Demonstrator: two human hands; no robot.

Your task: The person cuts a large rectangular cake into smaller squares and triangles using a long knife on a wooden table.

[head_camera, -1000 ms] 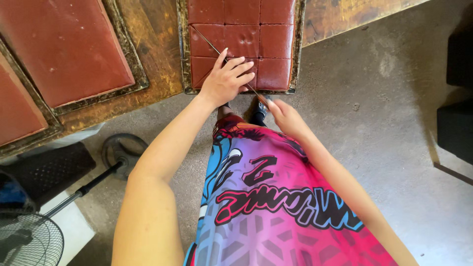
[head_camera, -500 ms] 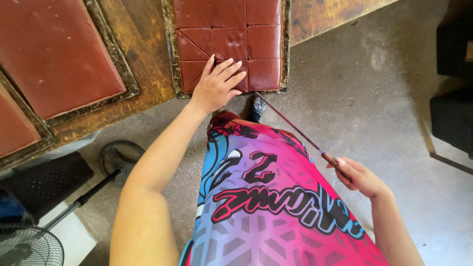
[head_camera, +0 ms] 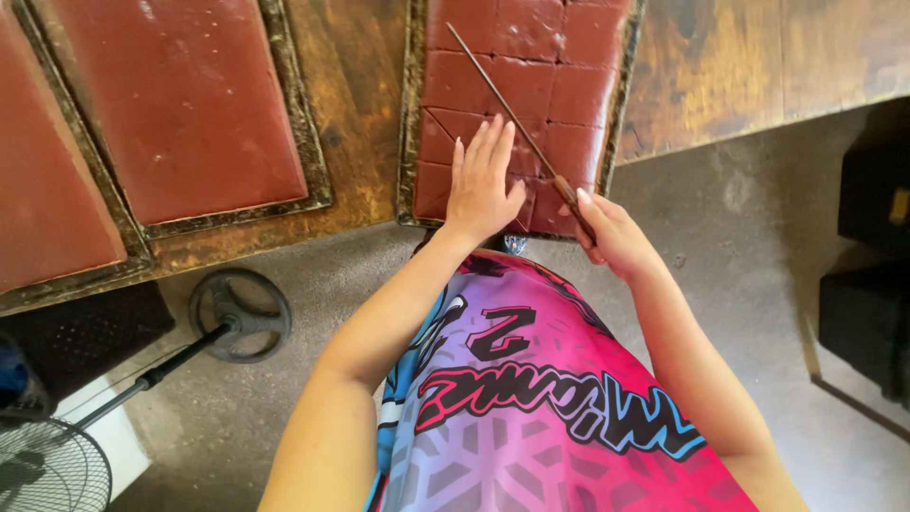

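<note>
Your left hand [head_camera: 482, 185] lies flat, palm down, fingers stretched forward together. Your right hand [head_camera: 611, 232] is curled closed, forefinger extended; both arms reach forward.

I see a wooden table [head_camera: 370, 123] running across the far side of the view, with floor on the near side. Three trays lie on it. The tray with the scored slab [head_camera: 413, 142] sits right of centre, my left hand [head_camera: 482, 185] flat on its near part. Just right of that hand, my right hand [head_camera: 607, 232] grips a long knife [head_camera: 502, 95], whose blade slants away to the left across the slab. A second tray [head_camera: 313, 152] lies to the left, a third [head_camera: 133, 251] at the far left edge. On the floor, near left, stands a fan [head_camera: 47, 469] beside a round stand base [head_camera: 239, 313].
</note>
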